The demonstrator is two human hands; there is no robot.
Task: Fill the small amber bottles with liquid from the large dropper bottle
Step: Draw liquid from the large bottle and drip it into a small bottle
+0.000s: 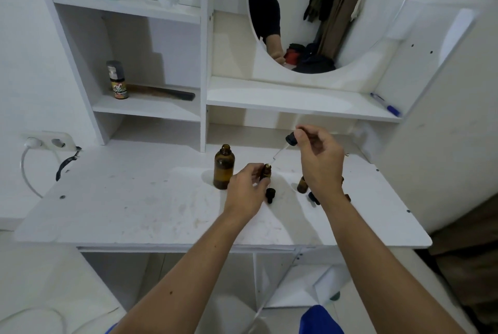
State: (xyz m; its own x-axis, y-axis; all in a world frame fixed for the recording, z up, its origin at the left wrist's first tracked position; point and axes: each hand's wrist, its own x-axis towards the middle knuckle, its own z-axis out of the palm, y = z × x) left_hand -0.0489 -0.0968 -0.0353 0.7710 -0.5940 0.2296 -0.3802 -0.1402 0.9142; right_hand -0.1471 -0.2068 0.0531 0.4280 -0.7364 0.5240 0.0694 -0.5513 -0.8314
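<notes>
Head view: right hand pinches dropper over small bottle gripped by left hand.

The large amber bottle stands upright and uncapped on the white desk. Just right of it, a small amber bottle is held open-mouthed, the glass dropper slanting down to its neck. Another small bottle stands further right.

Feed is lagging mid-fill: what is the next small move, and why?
Probably squeeze the black rubber dropper bulb: the right hand pinches it, and its clear pipette tip sits at the open mouth of the small amber glass bottle, which the left hand holds.
</notes>
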